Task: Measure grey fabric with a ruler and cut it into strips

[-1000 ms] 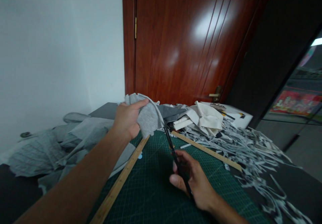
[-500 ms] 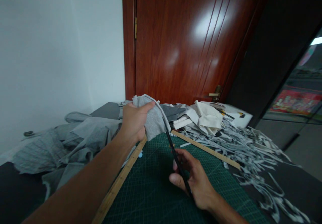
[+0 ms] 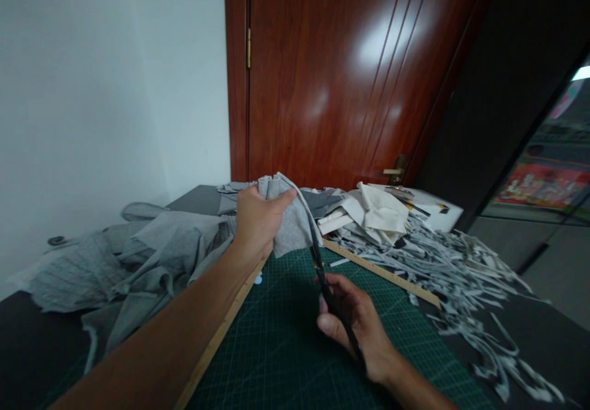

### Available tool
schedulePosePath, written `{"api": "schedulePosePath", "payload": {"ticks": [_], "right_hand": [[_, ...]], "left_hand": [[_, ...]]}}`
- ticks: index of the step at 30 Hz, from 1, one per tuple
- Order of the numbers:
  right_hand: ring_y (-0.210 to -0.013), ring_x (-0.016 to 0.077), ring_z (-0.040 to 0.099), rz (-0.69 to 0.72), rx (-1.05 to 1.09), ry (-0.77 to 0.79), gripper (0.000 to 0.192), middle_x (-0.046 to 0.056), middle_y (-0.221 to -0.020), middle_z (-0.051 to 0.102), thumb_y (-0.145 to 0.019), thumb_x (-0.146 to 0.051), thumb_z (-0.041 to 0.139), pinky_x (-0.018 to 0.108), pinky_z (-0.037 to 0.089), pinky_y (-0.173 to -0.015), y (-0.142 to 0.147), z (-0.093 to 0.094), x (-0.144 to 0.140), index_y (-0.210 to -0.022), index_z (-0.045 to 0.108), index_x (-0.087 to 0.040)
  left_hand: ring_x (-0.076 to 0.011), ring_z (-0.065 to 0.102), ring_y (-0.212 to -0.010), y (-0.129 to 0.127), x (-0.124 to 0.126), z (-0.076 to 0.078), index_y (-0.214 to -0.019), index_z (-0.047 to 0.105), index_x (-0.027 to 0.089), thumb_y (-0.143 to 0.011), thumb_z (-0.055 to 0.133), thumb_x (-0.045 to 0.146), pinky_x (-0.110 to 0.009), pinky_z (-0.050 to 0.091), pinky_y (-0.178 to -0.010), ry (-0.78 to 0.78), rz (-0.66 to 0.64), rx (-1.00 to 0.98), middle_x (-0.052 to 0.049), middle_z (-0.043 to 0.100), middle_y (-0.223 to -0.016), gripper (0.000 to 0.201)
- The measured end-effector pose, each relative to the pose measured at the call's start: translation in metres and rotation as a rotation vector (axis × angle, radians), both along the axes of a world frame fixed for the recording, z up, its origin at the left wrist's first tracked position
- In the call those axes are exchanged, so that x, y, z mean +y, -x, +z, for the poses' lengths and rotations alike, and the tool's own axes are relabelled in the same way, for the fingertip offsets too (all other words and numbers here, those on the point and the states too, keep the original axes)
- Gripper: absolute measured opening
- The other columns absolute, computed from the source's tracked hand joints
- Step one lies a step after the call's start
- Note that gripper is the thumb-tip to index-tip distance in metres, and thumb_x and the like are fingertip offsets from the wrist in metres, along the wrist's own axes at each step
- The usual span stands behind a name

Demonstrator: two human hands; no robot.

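Note:
My left hand [image 3: 260, 216] grips a piece of light grey fabric [image 3: 295, 228] and holds it up above the mat, thumb on the near face. Along the fabric's right edge runs a narrow pale strip. My right hand [image 3: 354, 318] is closed around the handles of black scissors [image 3: 328, 293], which slant up and to the left. Their blades meet the fabric at its lower right edge; the tips are hidden by the cloth. Below both hands lies a green cutting mat [image 3: 276, 348] with a printed grid.
Grey cloth [image 3: 157, 256] is heaped at left. Wooden rulers lie on the mat, one at right [image 3: 382, 272] and one under my left arm [image 3: 216, 342]. Cream fabric [image 3: 382, 213], a white box [image 3: 437, 210] and piled grey strips [image 3: 461, 275] fill the right side. A wooden door [image 3: 322, 90] stands behind.
The fabric and my left hand have shifted slightly right. My right hand and the scissors have moved a little right and down, and the scissor blades still meet the fabric's right edge.

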State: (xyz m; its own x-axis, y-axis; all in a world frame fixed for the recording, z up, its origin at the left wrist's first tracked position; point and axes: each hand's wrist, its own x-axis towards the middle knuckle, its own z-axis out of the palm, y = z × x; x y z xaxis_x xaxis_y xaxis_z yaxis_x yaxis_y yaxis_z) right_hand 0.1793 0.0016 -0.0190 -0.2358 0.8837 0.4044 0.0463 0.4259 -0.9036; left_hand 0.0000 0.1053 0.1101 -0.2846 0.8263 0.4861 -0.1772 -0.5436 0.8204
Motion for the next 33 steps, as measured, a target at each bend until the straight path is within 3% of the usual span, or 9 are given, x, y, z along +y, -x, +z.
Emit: {"api": "schedulePosePath", "payload": {"ticks": [7, 15, 33], "right_hand": [[-0.068, 0.0148, 0.052, 0.005, 0.02, 0.008, 0.053, -0.002, -0.08, 0.059, -0.085, -0.052, 0.087, 0.028, 0.041, -0.063, 0.0, -0.004, -0.0015, -0.123, 0.064, -0.023], [-0.061, 0.0125, 0.049, -0.008, 0.017, -0.011, 0.044, -0.004, -0.074, 0.057, -0.087, -0.047, 0.086, 0.026, 0.039, -0.056, -0.0013, -0.0036, -0.003, -0.117, 0.066, -0.023], [-0.054, 0.012, 0.05, -0.099, -0.068, -0.014, 0.044, -0.005, -0.068, 0.057, -0.087, -0.047, 0.084, 0.025, 0.04, -0.051, -0.0017, -0.0019, -0.0081, -0.118, 0.068, -0.02]], "left_hand": [[-0.0135, 0.056, -0.056, 0.0023, 0.0008, 0.0003, -0.061, 0.061, 0.02, -0.061, 0.087, 0.029, -0.025, 0.045, -0.048, 0.01, 0.031, 0.036, 0.002, 0.061, -0.065, 0.027], [-0.0148, 0.06, -0.057, 0.0008, -0.0034, 0.0027, -0.062, 0.063, 0.018, -0.06, 0.087, 0.029, -0.026, 0.049, -0.049, 0.033, -0.014, 0.014, 0.001, 0.065, -0.066, 0.027], [-0.014, 0.059, -0.056, 0.0046, -0.0041, 0.0044, -0.063, 0.064, 0.018, -0.058, 0.09, 0.028, -0.026, 0.049, -0.05, 0.015, -0.068, -0.007, 0.001, 0.065, -0.066, 0.029]]}}
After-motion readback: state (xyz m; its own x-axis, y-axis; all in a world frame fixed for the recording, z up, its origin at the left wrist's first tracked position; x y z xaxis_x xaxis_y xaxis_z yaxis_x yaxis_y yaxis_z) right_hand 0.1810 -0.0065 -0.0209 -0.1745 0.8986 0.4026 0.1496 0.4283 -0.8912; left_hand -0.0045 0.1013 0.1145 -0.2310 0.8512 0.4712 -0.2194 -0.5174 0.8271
